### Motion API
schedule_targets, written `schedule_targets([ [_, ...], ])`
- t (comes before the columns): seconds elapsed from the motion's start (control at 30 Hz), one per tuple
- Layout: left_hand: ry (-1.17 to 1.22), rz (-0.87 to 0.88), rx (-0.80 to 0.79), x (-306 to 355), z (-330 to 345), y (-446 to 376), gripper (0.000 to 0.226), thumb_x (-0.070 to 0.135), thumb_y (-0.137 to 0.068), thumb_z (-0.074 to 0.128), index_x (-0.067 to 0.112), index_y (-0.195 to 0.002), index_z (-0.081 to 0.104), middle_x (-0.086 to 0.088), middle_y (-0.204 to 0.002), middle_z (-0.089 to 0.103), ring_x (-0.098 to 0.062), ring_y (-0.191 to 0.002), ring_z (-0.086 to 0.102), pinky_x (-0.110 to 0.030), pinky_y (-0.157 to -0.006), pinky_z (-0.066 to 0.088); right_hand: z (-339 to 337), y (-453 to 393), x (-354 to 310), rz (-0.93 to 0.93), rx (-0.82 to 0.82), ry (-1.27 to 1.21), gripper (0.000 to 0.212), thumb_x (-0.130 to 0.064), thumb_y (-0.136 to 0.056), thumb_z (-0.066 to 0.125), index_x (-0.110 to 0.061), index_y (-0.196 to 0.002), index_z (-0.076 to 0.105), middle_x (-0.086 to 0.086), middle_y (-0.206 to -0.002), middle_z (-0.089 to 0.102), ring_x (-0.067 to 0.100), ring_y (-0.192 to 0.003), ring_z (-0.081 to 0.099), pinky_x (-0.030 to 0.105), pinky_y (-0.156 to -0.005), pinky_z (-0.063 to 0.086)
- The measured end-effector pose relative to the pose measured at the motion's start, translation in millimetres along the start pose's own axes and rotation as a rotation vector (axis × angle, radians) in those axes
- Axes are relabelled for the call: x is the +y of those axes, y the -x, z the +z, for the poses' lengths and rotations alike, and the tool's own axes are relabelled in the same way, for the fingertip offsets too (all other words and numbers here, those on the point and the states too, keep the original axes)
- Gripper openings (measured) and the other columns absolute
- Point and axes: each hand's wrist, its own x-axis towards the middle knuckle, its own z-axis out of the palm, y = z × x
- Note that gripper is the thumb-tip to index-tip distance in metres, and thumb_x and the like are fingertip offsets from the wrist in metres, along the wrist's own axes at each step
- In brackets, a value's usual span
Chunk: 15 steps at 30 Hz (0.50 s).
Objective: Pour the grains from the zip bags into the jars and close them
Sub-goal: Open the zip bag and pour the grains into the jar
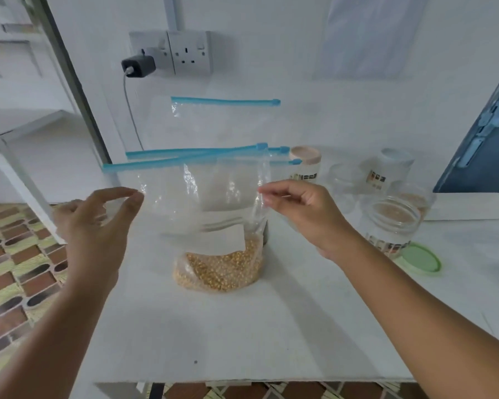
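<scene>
Head view: both hands hold the zip bag (202,197) upright on the white table (242,326), grain (219,269) settled at its bottom. Left hand (98,223) pinches its left edge, right hand (303,208) pinches the right. Open jar (392,223) stands just right.

Yellow grains (219,269), blue zip strips (185,159), green lid (422,259).
</scene>
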Motion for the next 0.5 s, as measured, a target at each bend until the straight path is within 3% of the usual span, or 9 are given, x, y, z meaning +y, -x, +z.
schedule_targets([
  [0.07,0.091,-0.029,-0.037,-1.2,-3.7,-4.9,0.035,0.062,-0.076,0.084,0.042,-0.103,0.08,-0.022,-0.122,0.061,-0.033,-0.112,0.064,-0.048,-0.103,0.053,1.9,-0.9,0.8,0.011,-0.01,0.007,0.021,-0.014,-0.094,0.077,-0.031,-0.103,0.082,-0.015,-0.103,0.077,0.004,-0.095,0.071,0.018,-0.09,0.052],
  [0.13,0.265,-0.094,-0.188,-1.2,-5.3,-7.8,0.023,0.045,-0.08,0.082,0.031,-0.099,0.083,-0.011,-0.111,0.074,-0.03,-0.114,0.067,-0.041,-0.108,0.047,4.4,-2.3,1.2,0.025,-0.014,-0.008,0.024,-0.015,-0.093,0.078,-0.036,-0.103,0.082,-0.016,-0.108,0.076,0.01,-0.097,0.073,0.024,-0.097,0.054],
  [0.23,0.433,-0.195,-0.362,-1.7,-4.3,-12.7,0.015,0.022,-0.088,0.074,0.02,-0.1,0.083,-0.006,-0.121,0.076,-0.024,-0.123,0.066,-0.041,-0.113,0.044,7.6,-5.8,-1.0,0.044,-0.038,-0.095,0.026,-0.011,-0.094,0.075,-0.036,-0.101,0.082,-0.012,-0.114,0.076,0.016,-0.099,0.074,0.032,-0.101,0.055],
  [0.3,0.465,-0.21,-0.4,0.7,-0.5,-16.0,0.022,0.007,-0.092,0.066,0.019,-0.1,0.083,-0.007,-0.115,0.078,-0.021,-0.109,0.072,-0.039,-0.107,0.053,9.0,-7.7,-1.4,0.034,-0.05,-0.102,0.029,-0.008,-0.096,0.072,-0.035,-0.099,0.082,-0.009,-0.11,0.078,0.016,-0.093,0.071,0.029,-0.095,0.057],
  [0.4,0.545,-0.172,-0.382,13.0,6.8,-18.4,0.027,0.001,-0.089,0.065,0.021,-0.091,0.084,-0.003,-0.1,0.08,-0.014,-0.085,0.075,-0.03,-0.098,0.058,6.3,-8.9,-1.6,-0.003,0.048,-0.138,0.027,-0.003,-0.096,0.069,-0.026,-0.101,0.081,-0.004,-0.106,0.08,0.013,-0.087,0.067,0.027,-0.088,0.058],
  [0.5,0.602,-0.12,-0.35,24.9,15.3,-23.1,0.033,-0.004,-0.092,0.063,0.021,-0.087,0.083,-0.001,-0.097,0.08,-0.012,-0.079,0.075,-0.022,-0.089,0.059,-0.7,-10.5,-3.2,-0.062,0.161,-0.179,0.027,0.001,-0.095,0.069,-0.022,-0.1,0.08,-0.005,-0.103,0.08,0.01,-0.085,0.069,0.023,-0.083,0.056],
])
